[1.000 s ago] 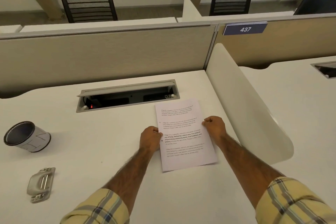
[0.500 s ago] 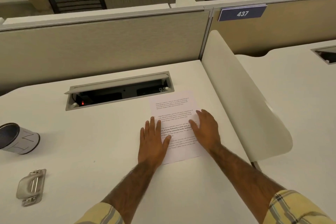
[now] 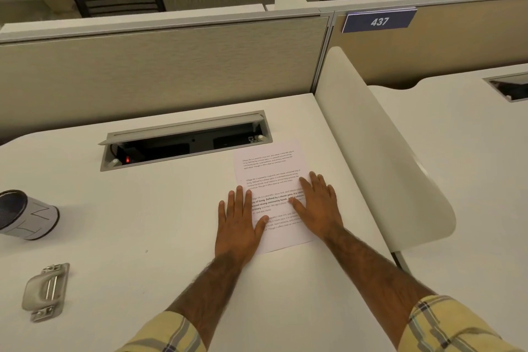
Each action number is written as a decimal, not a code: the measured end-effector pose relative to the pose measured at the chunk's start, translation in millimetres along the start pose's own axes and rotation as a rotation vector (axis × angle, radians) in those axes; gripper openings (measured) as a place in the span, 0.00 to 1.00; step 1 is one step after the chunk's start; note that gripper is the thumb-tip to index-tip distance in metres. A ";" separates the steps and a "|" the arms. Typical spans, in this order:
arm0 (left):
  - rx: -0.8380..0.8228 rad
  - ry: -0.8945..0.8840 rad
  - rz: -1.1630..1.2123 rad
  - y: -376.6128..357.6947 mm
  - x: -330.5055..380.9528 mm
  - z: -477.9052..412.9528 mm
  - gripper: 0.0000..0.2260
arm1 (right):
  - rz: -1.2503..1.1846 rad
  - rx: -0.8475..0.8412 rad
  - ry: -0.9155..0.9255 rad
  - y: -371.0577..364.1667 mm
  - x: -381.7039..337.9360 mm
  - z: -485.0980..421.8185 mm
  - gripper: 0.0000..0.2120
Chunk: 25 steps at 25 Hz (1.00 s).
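A printed sheet of paper (image 3: 270,168) lies flat on the white desk (image 3: 160,223), just right of centre. My left hand (image 3: 239,223) lies flat with straight fingers on the sheet's left edge, partly on the desk. My right hand (image 3: 318,203) presses flat on the sheet's right half, fingers spread. Both palms face down and hold nothing.
An open cable tray (image 3: 183,141) is sunk into the desk behind the paper. A grey cup (image 3: 27,216) lies on its side at the left. A metal stapler-like tool (image 3: 45,293) sits near the front left. A white curved divider (image 3: 380,151) bounds the right side.
A second ago both hands gripped the sheet's side edges with curled fingers. They have since let go and flattened onto the paper, which now lies flat on the desk.
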State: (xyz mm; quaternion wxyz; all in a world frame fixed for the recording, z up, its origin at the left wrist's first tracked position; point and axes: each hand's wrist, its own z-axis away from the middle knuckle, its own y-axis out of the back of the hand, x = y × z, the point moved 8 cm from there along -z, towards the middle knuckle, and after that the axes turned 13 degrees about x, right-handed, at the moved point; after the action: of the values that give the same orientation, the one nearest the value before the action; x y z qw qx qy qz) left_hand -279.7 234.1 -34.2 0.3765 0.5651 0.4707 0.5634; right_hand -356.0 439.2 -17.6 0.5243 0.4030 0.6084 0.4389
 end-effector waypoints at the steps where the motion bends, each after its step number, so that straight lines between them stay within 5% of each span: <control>1: 0.002 0.000 0.007 0.8 0.2 0.9 0.36 | -0.034 0.010 -0.006 0.8 2.5 0.6 0.34; 14: 0.096 -0.097 0.112 29.0 -12.9 79.4 0.32 | -0.257 0.263 -0.153 24.0 8.4 113.7 0.31; 25: 0.096 -0.010 -0.021 52.2 -75.7 211.1 0.32 | -0.021 0.111 0.444 -7.4 -78.7 238.9 0.31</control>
State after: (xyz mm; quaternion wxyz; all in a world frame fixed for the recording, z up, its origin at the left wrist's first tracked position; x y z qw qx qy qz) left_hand -59.0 169.6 -22.9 0.3572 0.5802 0.5013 0.5334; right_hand -109.5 388.9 -17.9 0.3590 0.3184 0.7362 0.4772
